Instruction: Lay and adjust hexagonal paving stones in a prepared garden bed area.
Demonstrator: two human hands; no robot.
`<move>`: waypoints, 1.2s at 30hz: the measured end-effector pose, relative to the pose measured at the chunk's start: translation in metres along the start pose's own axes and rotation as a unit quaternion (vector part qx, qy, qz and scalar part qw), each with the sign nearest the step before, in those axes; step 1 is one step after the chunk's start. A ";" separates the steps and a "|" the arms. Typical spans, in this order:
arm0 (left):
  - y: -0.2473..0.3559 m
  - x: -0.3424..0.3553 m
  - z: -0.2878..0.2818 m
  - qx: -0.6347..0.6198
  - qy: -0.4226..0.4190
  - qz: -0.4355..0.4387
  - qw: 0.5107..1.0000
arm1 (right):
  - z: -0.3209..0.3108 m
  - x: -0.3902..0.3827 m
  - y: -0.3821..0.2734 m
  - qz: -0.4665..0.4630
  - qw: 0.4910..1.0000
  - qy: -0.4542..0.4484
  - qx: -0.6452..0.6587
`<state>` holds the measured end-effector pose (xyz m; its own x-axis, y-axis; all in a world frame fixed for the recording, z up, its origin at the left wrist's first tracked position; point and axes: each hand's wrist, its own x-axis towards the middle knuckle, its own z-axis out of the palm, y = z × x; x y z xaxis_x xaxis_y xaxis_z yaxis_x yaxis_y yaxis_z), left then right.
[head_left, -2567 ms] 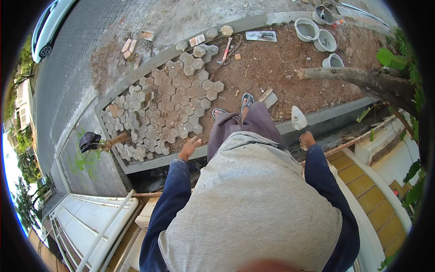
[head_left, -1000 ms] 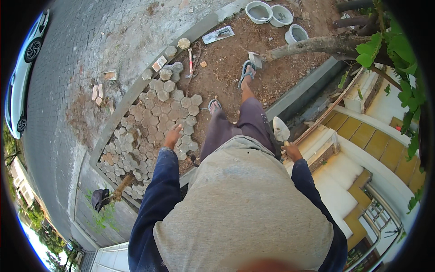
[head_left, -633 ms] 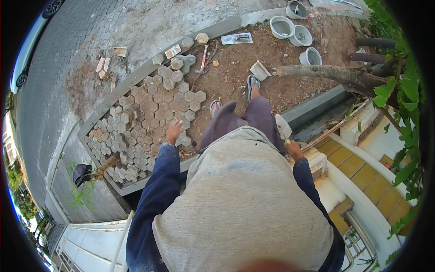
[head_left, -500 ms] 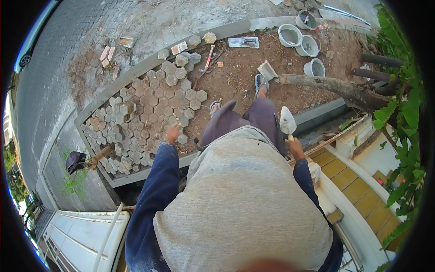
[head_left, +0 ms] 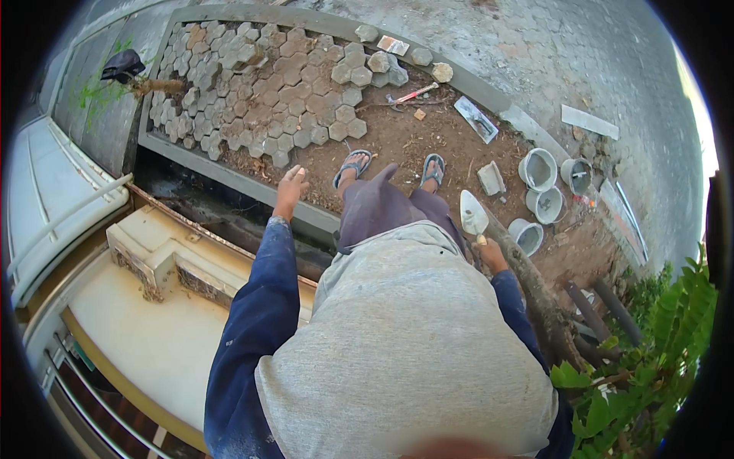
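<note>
My right hand (head_left: 491, 253) is closed round the handle of a pointed trowel (head_left: 473, 213), whose pale blade is smeared with mortar. Held out over the concrete curb, my left hand (head_left: 291, 189) has nothing in it and its fingers are stretched. Grey hexagonal paving blocks (head_left: 297, 92) cover the ground ahead and to the left. On bare soil beyond my sandalled feet lie a red-handled hammer (head_left: 415, 94) and a plastering float (head_left: 475, 120) on a light board. A pale block (head_left: 491, 179) rests on the soil right of my feet.
Several mortar buckets (head_left: 538, 170) stand at the right. A tree trunk (head_left: 527, 287) and leafy branches (head_left: 657, 352) crowd the near right. The concrete curb (head_left: 321, 219) borders a dark ditch (head_left: 206, 200) at the left. Loose blocks (head_left: 442, 73) sit along the far curb.
My view has turned to the right, so the paving and buckets appear shifted and rotated. My feet now stand apart, with the left one further out. The trowel stays in my right hand.
</note>
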<state>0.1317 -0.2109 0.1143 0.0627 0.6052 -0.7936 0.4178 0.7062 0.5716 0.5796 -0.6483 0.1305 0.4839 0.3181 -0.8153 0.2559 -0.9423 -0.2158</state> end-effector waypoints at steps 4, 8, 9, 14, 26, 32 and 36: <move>-0.105 -0.112 0.056 -0.054 0.077 -0.088 0.992 | -0.105 0.084 0.016 -0.062 0.995 -0.063 -0.039; -0.241 -0.223 0.148 -0.146 0.130 -0.178 0.965 | -0.190 0.132 -0.015 0.013 0.998 -0.061 0.033; -0.271 -0.247 0.164 -0.148 0.047 -0.171 0.973 | -0.200 0.137 -0.026 0.014 0.998 -0.016 0.055; -0.367 -0.330 0.240 0.003 -0.037 0.000 0.999 | -0.201 0.143 -0.058 0.004 0.989 0.045 0.143; -0.243 -0.278 0.210 -0.208 0.057 -0.124 0.968 | -0.076 0.121 -0.120 -0.233 0.918 -0.090 -0.307; -0.289 -0.270 0.246 -0.028 -0.051 -0.097 0.994 | 0.017 0.131 -0.148 -0.168 0.924 -0.092 -0.330; -0.331 -0.251 0.280 0.025 -0.109 -0.130 0.985 | 0.080 0.172 -0.145 -0.185 0.871 -0.096 -0.445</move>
<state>0.2317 -0.6990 0.0660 0.1387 0.3088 -0.9410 0.4890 0.8049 0.3362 0.5588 -0.4655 -0.0212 0.1033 0.4792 -0.8716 0.9531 -0.2983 -0.0511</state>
